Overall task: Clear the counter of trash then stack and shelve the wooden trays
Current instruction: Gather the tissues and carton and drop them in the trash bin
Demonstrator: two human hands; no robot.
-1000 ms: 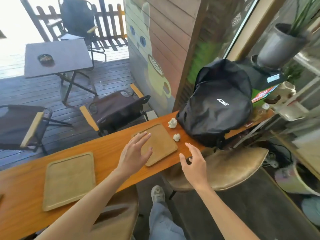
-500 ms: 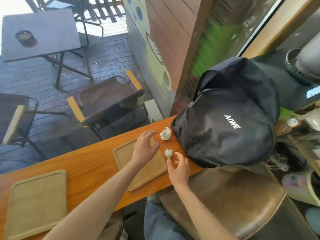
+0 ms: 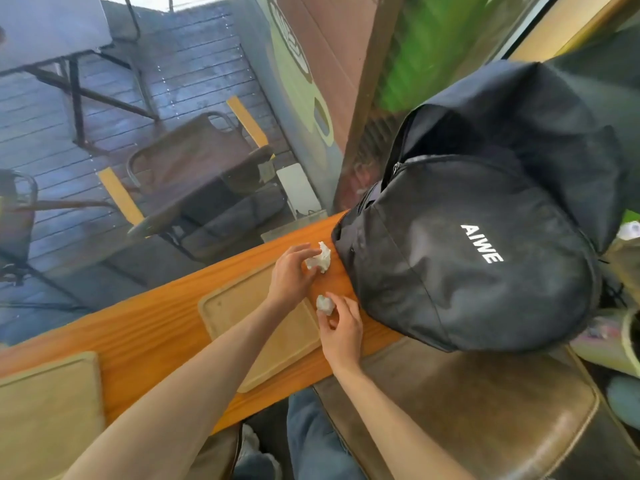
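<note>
Head view. Left hand (image 3: 289,277): fingers curled, pinching larger crumpled paper wad (image 3: 320,258) on orange worktop (image 3: 145,327), just beside black backpack (image 3: 467,237). Right hand (image 3: 341,329): thumb and fingertips closed round smaller paper wad (image 3: 325,304); whether wad lifted or resting on worktop cannot be told. Near wooden tray (image 3: 242,317) lies flat under left forearm, partly hidden. Second wooden tray (image 3: 48,403) at lower left, cut off by frame edge. Brown leather stool (image 3: 485,410) beside worktop; backpack base overhangs it.
</note>
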